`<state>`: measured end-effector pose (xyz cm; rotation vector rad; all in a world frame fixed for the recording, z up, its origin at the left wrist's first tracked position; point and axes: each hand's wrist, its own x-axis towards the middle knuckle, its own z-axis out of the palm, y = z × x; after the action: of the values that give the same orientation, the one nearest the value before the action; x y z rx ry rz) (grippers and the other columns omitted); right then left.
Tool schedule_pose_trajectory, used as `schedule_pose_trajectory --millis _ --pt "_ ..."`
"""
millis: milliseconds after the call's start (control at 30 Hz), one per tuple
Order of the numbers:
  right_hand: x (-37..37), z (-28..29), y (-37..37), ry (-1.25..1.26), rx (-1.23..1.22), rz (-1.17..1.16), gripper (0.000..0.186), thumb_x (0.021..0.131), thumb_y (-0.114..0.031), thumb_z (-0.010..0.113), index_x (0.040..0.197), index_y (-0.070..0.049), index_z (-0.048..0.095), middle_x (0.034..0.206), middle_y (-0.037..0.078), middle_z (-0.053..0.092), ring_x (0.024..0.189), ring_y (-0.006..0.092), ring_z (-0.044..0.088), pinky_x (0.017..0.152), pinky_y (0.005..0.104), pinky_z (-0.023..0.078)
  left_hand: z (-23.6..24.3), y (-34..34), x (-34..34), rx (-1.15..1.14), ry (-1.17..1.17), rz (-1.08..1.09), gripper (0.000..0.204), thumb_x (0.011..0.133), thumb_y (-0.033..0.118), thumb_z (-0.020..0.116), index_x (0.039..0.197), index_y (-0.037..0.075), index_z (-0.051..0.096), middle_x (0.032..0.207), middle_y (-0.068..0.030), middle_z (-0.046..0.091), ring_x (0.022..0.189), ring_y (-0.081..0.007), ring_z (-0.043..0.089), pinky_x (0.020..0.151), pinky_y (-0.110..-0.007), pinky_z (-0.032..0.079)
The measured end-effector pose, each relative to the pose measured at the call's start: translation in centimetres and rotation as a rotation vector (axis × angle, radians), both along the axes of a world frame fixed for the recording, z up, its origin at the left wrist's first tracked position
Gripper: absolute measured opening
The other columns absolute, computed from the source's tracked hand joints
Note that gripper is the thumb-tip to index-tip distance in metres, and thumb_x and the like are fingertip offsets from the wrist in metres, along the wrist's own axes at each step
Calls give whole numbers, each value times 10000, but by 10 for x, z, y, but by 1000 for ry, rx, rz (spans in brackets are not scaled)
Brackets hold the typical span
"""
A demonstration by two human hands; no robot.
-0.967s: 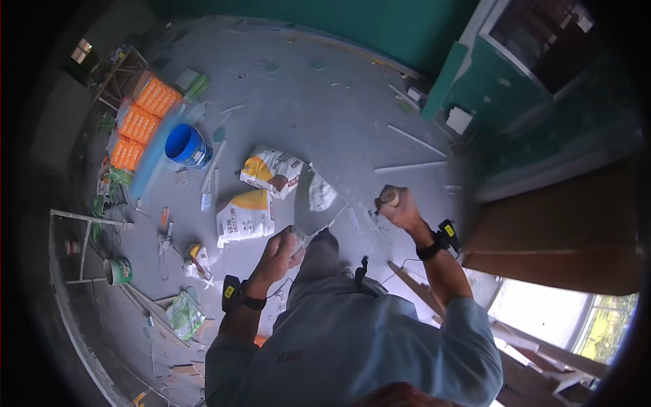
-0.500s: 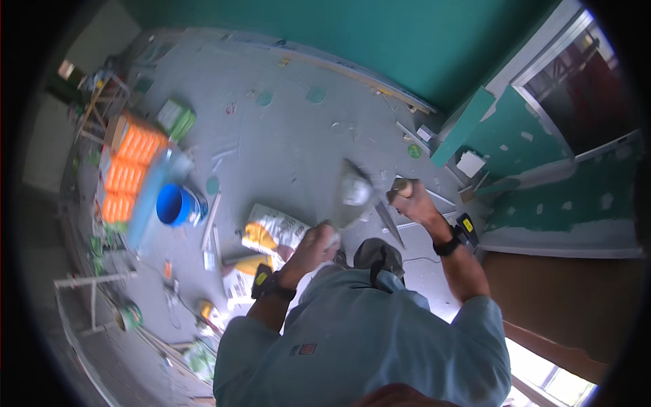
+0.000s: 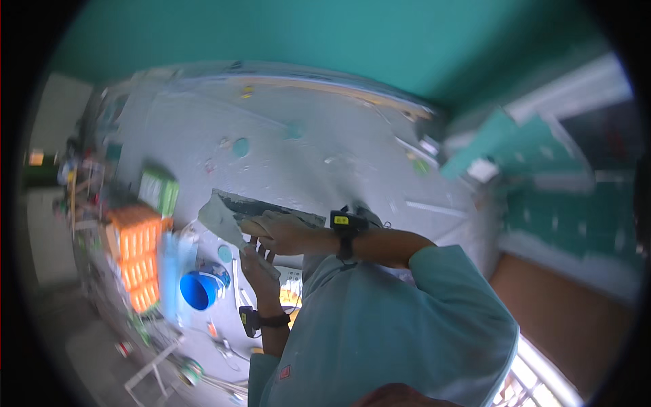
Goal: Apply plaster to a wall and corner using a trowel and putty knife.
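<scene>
My right hand [image 3: 285, 234] reaches across in front of me and is closed on a trowel [image 3: 261, 203], whose long, dark, plaster-smeared blade lies crosswise beyond the fingers. My left hand [image 3: 260, 277] is just below it, closed round the handle of a wide putty knife [image 3: 220, 222] coated with pale plaster. The two blades come together at the left, the putty knife's against the trowel's end; whether they touch is hard to tell. Fingers hide most of both handles.
A blue bucket [image 3: 199, 290] stands on the grey floor left of my hands. Beyond it are orange packs [image 3: 137, 258], a green-and-white box [image 3: 159, 192] and a metal frame [image 3: 154, 370]. Green boards [image 3: 553, 203] line the right side, and a green wall [image 3: 285, 37] rises ahead.
My hands have come together at the left; before, they were apart with the trowel at the right. The view has turned, and a white plaster lump no longer shows on the putty knife.
</scene>
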<state>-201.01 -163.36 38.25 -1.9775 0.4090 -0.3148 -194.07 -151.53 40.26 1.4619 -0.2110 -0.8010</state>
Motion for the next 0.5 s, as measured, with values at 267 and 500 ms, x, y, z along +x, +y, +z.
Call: schedule_pose_trajectory --millis 267,500 --pt "193 -25 -115 -274 -342 316 321 810 -169 516 1104 -39 511 1010 132 512 930 308 475 804 385 396 -31 -116 156 -300 235 320 388 912 338 407 1170 48 411 1023 -60 488 934 -158 495 813 -285 431" --pt "273 -126 -310 28 -100 -10 247 778 -205 572 952 -34 613 981 166 586 927 321 530 835 386 412 -55 -197 339 -350 332 418 298 917 339 402 1081 96 453 840 -36 520 742 -141 535 649 -306 481"
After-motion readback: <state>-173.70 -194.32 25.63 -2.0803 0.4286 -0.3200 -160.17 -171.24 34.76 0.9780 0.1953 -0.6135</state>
